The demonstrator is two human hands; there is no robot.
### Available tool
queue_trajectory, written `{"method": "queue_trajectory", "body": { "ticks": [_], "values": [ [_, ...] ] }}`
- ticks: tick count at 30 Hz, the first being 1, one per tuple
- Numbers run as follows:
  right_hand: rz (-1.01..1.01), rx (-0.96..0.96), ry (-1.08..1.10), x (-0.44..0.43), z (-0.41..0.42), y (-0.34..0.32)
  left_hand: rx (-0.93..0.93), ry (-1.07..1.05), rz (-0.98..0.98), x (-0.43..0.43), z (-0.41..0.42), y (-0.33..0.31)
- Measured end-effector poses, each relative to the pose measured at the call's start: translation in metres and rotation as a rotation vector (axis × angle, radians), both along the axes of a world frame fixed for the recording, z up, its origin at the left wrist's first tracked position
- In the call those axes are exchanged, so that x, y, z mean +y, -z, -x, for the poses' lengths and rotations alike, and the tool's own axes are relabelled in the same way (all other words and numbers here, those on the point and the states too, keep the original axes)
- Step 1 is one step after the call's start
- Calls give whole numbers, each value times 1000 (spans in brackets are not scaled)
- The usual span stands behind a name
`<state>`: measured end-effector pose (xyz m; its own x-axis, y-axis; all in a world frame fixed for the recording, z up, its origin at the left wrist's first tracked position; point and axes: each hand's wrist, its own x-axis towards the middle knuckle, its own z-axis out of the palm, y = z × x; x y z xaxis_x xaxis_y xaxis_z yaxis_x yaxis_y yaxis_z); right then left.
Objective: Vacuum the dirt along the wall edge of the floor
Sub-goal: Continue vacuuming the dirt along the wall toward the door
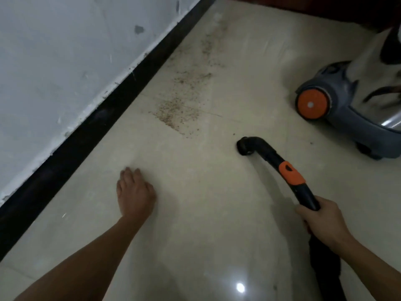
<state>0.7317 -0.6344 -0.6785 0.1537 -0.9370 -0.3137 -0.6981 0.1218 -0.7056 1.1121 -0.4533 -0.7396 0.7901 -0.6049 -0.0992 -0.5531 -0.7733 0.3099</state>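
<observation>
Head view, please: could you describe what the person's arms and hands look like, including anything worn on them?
Both arms are bare: no sleeve shows on the left forearm or the right forearm within the frame. The left hand and the right hand wear no gloves, and no watch, bracelet or ring is visible.

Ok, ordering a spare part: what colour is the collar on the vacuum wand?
The collar is orange, on a black wand; head view shows it best.
</observation>
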Motion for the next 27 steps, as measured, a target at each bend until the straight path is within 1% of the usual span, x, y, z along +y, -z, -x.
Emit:
{"method": "queue_trajectory", "body": {
  "ticks": [3,5,7,10,14,15,19,20,22,24,25,27],
  "values": [
    [7,-57,131,-20,-10,3,7,-23,-9,-30,10,4],
    [10,-98,167,-29,-29,7,-16,-60,-31,-38,17,10],
    [-14,-120,124,-34,-48,10,-48,-76,-33,-39,19,17],
    [-52,-105,4,-41,-60,9,-64,-76,-41,-38,17,21],
    [34,-50,69,-49,-61,1,-66,-82,-55,-40,18,21],
    [32,-48,47,-45,-63,-1,-70,-82,-56,-39,18,22],
    [-74,-37,-250,-2,-73,-2,-67,-78,-48,-39,17,23],
    [-93,-42,-292,9,-71,-1,-63,-78,-48,-38,17,23],
    [-81,-63,-259,20,-64,0,-63,-64,-44,-37,17,22],
    [-9,-18,-176,19,-53,-1,-68,-57,-36,-36,15,24],
    [9,5,-164,19,-47,-3,-66,-60,-36,-36,14,24],
    [-33,-8,-201,21,-35,-10,-70,-54,-34,-35,15,24]
  ]
}}
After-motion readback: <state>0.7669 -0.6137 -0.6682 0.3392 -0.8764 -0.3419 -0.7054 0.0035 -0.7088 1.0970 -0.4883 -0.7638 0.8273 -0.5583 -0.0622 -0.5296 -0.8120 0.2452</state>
